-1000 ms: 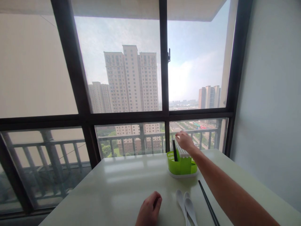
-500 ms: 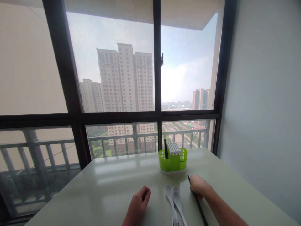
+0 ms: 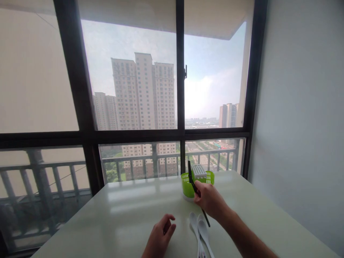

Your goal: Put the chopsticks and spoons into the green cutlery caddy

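Observation:
My right hand [image 3: 211,200] is closed around a black chopstick [image 3: 205,217], held at a slant in front of the utensil holder; I cannot tell whether it is one or a pair. This holder [image 3: 187,188] is bright green with perforated sides and a grey slotted middle part [image 3: 199,171]. A dark chopstick [image 3: 189,168] stands upright in its left compartment, overlapping the held one's upper end. Several white spoons [image 3: 203,232] lie on the table below the right wrist. To their left rests my left hand [image 3: 162,233], empty, fingers loosely curled with thumb and forefinger apart.
The pale glossy table [image 3: 113,215] reaches to a dark-framed window [image 3: 134,135]. Behind the glass runs a railing [image 3: 145,157]. A plain light wall [image 3: 298,125] borders the table on the right.
My right hand has lifted the chopstick off the table and carried it left and forward to the holder. On my left hand, the thumb and forefinger have parted slightly.

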Demonstrator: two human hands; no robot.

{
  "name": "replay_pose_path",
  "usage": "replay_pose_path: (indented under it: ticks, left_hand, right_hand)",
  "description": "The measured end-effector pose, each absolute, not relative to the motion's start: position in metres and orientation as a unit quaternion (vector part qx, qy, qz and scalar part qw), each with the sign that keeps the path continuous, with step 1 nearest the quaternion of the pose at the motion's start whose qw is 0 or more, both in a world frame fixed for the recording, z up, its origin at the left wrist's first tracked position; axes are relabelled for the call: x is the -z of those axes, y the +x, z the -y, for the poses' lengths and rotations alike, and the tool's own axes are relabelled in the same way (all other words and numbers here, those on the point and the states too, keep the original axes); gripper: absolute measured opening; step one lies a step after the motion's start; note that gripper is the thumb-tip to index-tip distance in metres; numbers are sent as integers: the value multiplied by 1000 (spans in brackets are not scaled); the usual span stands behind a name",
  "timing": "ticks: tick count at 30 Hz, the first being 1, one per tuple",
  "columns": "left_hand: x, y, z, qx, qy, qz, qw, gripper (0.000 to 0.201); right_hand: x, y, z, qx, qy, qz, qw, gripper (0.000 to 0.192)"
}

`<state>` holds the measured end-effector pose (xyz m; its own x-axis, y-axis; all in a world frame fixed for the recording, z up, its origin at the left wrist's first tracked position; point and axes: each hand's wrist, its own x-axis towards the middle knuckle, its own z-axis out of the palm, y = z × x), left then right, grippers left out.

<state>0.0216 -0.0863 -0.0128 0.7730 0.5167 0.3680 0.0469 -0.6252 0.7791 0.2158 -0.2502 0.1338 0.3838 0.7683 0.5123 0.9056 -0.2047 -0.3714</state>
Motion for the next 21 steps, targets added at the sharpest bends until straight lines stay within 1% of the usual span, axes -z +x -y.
replay_pose_path:
  ticks: [2, 4, 6, 8, 10, 12, 15, 17, 19, 21]
  left_hand:
    - [12, 18, 88, -298, 855, -156, 396, 44]
    - [12, 16, 89, -299, 861, -157, 379, 44]
    - [12, 16, 91, -293, 870, -165, 361, 39]
    - [13, 17, 92, -280, 877, -172, 349, 33]
    - [16, 20, 92, -264, 884, -178, 341, 28]
    - [19, 23, 92, -248, 889, -187, 335, 25]
    - [22, 26, 91, -234, 893, -188, 334, 24]
    - [22, 26, 91, -234, 891, -184, 343, 25]
    - [21, 25, 91, -246, 885, -192, 347, 29]
    - [20, 24, 92, -262, 878, -209, 342, 36]
  right_hand:
    - [-132, 193, 232, 74, -705, 583, 396, 15]
    - [-118, 179, 213, 35, -667, 595, 446, 18]
    - [-98, 174, 198, -9, -653, 592, 473, 16]
    - [-82, 174, 189, -80, -644, 580, 492, 11]
    - [-74, 178, 186, -159, -633, 564, 506, 6]
    - [-73, 182, 187, -210, -619, 549, 521, 7]
    - [-84, 186, 188, -235, -599, 527, 555, 16]
    - [-100, 191, 188, -245, -588, 525, 565, 21]
    - [-125, 203, 186, -238, -585, 538, 559, 25]
    - [-161, 225, 184, -193, -593, 546, 559, 28]
